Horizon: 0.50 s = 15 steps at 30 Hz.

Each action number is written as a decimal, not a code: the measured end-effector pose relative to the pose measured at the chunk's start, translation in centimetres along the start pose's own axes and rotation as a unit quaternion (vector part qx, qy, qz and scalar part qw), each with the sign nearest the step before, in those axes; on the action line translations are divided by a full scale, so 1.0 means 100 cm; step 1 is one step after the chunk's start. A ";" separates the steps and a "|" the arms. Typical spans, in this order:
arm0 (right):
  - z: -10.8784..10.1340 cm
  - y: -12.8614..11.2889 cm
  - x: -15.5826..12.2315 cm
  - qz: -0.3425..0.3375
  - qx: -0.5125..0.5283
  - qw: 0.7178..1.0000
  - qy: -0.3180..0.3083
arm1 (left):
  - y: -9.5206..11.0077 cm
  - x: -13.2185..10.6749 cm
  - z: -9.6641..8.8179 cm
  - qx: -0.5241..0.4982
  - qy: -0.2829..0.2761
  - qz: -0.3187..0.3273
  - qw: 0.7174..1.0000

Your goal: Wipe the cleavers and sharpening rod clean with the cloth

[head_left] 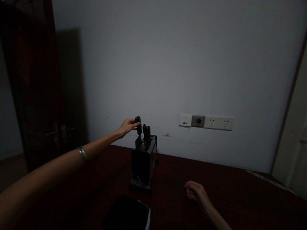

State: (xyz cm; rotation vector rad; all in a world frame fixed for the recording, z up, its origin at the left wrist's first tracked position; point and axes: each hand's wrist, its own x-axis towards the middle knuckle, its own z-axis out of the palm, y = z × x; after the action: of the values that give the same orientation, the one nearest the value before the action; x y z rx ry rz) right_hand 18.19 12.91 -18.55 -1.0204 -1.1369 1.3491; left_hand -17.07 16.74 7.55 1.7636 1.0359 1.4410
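Note:
My left hand (128, 126) stretches out to the far side and pinches the black handle of a kitchen knife (138, 126). Part of its broad, dark blade shows above the knife block (142, 163); the lower part is hidden. Further black handles (146, 133) stand upright in the block's top, just right of the held knife. Nearer the camera, my right hand (194, 191) is at the table on the right, fingers curled together, with nothing visible in it and apart from the block.
A black flat item (127, 215) with a pale edge lies at the front of the dark red table (175, 204). Sockets and switches (206, 122) line the wall behind. On the left is a dark door with a handle (63, 133). A pale strip (270, 181) lies at the right edge.

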 end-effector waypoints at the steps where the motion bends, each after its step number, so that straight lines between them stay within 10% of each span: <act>1: 0.000 0.000 0.000 -0.001 -0.001 1.000 0.000 | 0.002 0.001 -0.001 0.001 0.000 0.001 1.000; 15: 0.000 0.000 -0.001 -0.003 0.012 1.000 -0.007 | 0.039 0.010 -0.008 0.016 0.004 0.029 0.999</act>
State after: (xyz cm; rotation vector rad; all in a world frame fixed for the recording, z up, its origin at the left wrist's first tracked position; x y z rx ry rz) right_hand 18.20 12.81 -18.54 -0.9915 -1.1307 1.3644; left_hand -17.08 15.67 11.53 1.8256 1.0247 1.4767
